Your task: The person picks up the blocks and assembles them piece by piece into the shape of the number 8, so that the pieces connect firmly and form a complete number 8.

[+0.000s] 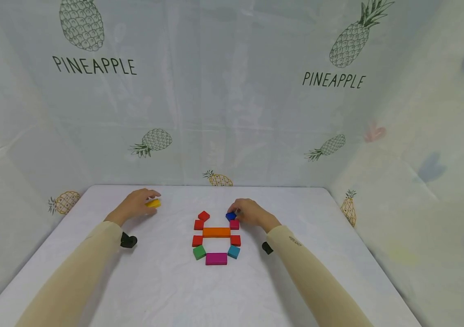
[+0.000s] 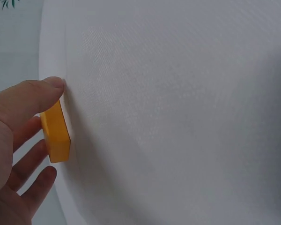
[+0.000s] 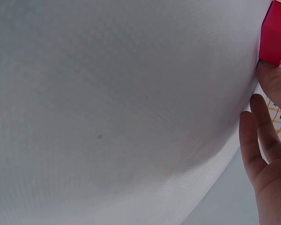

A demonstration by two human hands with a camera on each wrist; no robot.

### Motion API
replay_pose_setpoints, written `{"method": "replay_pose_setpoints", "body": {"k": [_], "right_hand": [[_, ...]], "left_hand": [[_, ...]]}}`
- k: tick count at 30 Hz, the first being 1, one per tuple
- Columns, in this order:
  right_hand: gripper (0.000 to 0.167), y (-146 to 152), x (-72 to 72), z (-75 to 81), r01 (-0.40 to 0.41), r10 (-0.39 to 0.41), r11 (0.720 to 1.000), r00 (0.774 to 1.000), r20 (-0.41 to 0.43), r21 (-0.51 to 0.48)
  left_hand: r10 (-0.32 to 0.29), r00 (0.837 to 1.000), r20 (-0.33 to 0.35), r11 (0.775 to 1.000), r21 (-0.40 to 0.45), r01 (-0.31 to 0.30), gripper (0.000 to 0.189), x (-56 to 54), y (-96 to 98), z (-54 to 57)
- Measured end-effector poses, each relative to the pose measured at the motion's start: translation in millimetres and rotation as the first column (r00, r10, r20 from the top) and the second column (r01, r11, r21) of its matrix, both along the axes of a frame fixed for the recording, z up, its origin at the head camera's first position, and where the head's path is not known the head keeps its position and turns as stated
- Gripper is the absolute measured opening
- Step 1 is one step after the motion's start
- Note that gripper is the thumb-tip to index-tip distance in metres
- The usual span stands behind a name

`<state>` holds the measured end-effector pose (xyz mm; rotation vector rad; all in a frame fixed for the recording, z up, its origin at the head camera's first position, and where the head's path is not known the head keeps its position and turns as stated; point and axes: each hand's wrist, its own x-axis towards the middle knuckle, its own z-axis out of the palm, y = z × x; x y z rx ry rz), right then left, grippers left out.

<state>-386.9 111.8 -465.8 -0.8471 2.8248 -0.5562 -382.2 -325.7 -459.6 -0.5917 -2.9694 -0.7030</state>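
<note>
At the left of the table, my left hand (image 1: pixel 135 204) pinches a yellow block (image 1: pixel 153 203) between thumb and fingers. The left wrist view shows this yellow block (image 2: pixel 57 133) under the thumb, with the other fingers spread behind it. My right hand (image 1: pixel 250 212) holds a small blue block (image 1: pixel 230 216) by its fingertips, just behind a pinkish-red block (image 1: pixel 234 225). In the right wrist view the pinkish-red block (image 3: pixel 274 35) hides most of the blue one. Across from it, a red block (image 1: pixel 204 215) lies turned at an angle, touching or nearly touching another red block (image 1: pixel 199 225).
An orange bar (image 1: pixel 216 232) lies across the middle of the arrangement. Nearer me are two red blocks, a green block (image 1: pixel 199 252), a light blue block (image 1: pixel 234 251) and a magenta bar (image 1: pixel 216 259). A pineapple-print curtain (image 1: pixel 232 100) hangs behind the white table (image 1: pixel 166 290).
</note>
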Motion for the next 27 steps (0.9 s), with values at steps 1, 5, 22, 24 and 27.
{"method": "replay_pose_setpoints", "body": {"k": [1,5,22,24,27], "right_hand": [[0.03,-0.2,0.5,0.3,0.002,-0.002,1.0,1.0,0.001,-0.003],[0.03,-0.9,1.6,1.3,0.006,-0.006,1.0,1.0,0.003,-0.007],[0.028,-1.9,1.4,-0.1,0.011,-0.011,1.0,1.0,0.005,-0.013],[0.028,-1.9,1.2,-0.2,0.012,-0.012,1.0,1.0,0.005,-0.011],[0.028,-1.7,1.3,0.0,0.018,-0.018,1.0,1.0,0.007,-0.008]], "left_hand": [[0.002,1.0,0.0,1.0,-0.003,-0.002,0.056,-0.3,-0.6,-0.6],[-0.001,1.0,-0.001,1.0,-0.02,0.001,0.055,-2.7,-2.4,-4.0],[0.02,0.999,0.037,1.0,-0.023,-0.019,0.051,0.0,-2.9,-1.3],[0.025,0.999,0.036,1.0,-0.02,-0.024,0.049,0.3,-3.6,-1.2],[0.032,0.999,0.037,0.999,-0.017,-0.031,0.046,-0.4,-4.7,-1.6]]}}
